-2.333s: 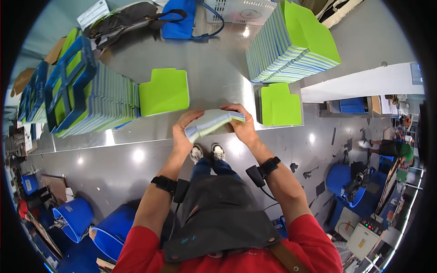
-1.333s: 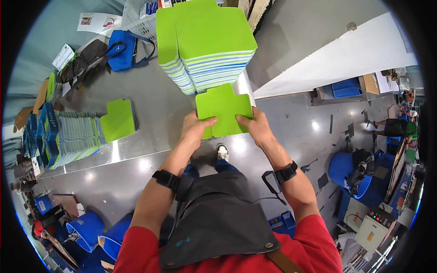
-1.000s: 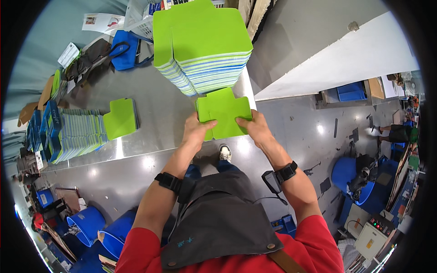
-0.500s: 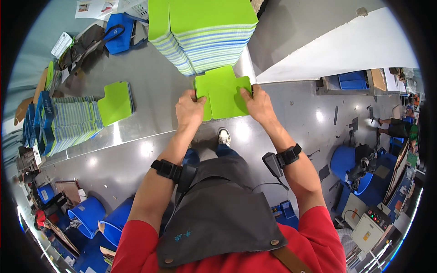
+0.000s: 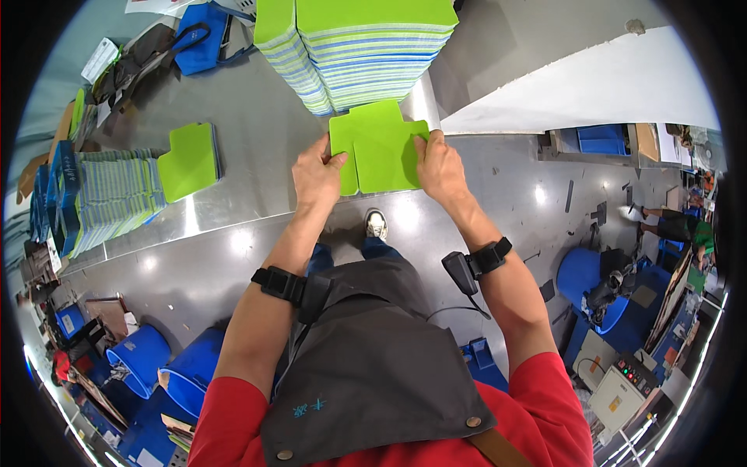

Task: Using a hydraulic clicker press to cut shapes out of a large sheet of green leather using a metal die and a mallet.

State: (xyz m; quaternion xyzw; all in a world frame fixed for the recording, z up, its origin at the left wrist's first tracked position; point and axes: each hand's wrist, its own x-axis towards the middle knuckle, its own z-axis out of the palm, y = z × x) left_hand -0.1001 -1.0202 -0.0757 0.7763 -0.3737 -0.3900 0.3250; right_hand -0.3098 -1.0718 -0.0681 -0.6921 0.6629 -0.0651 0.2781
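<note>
A flat lime-green cut-out sheet (image 5: 387,159), with a raised tab on its far side and a slit near its left part, lies between my two hands at the table's front edge. My left hand (image 5: 317,175) grips its left side, thumb on top. On its right side my right hand (image 5: 442,170) holds on, thumb also on top and the other fingers mostly hidden. Whether it is one sheet or a few together I cannot tell. Just beyond stands a tall stack (image 5: 381,66) of green sheets with striped blue, white and green edges.
On the metal table (image 5: 249,148), a small pile of green cut-outs (image 5: 187,167) lies at left beside a leaning row of striped-edged pieces (image 5: 117,194). A blue bag (image 5: 201,43) lies farther back. Blue bins (image 5: 140,359) stand on the floor. Another person (image 5: 675,226) is at far right.
The view has shifted slightly, so the table's contents sit a little differently in the picture. Both hands keep their grip on the green sheet, which has scarcely moved.
</note>
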